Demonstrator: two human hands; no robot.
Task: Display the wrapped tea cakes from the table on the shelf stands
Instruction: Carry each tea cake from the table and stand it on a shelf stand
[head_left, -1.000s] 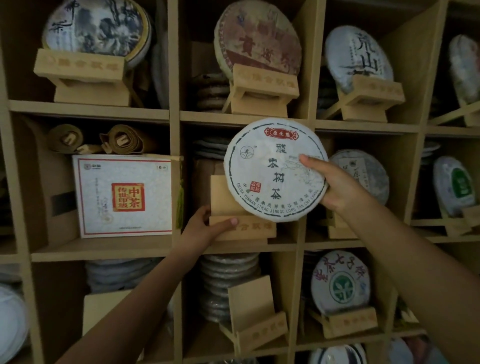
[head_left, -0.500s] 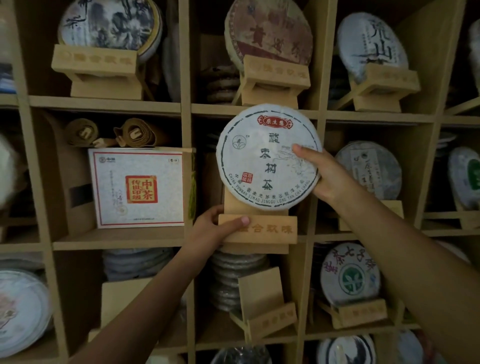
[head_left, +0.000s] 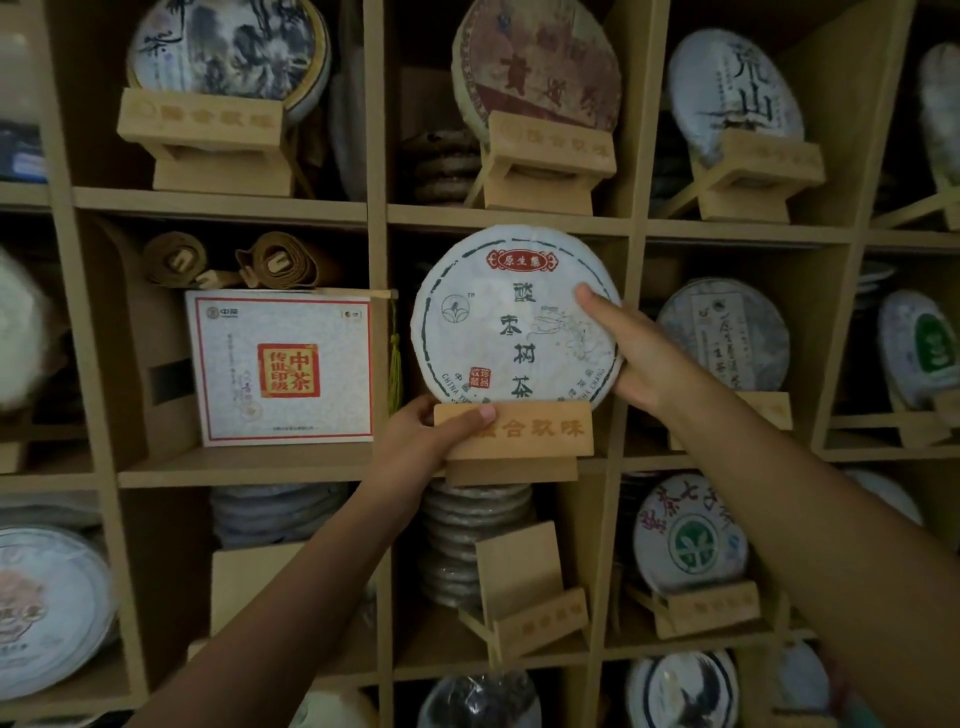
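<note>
Your left hand (head_left: 421, 447) grips the wooden stand (head_left: 514, 439) at the middle cubby's front edge. The wrapped tea cake (head_left: 511, 317) sits upright in it, pinched by your right hand (head_left: 631, 358). Seating step; next, settle cake, slide stand back, let go.

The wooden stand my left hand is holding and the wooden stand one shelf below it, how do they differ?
The held stand carries a white tea cake, steadied by the left hand and right hand; the lower stand is empty and untouched. The held stand faces forward; the lower is angled. Both are light wood with engraved fronts.
</note>
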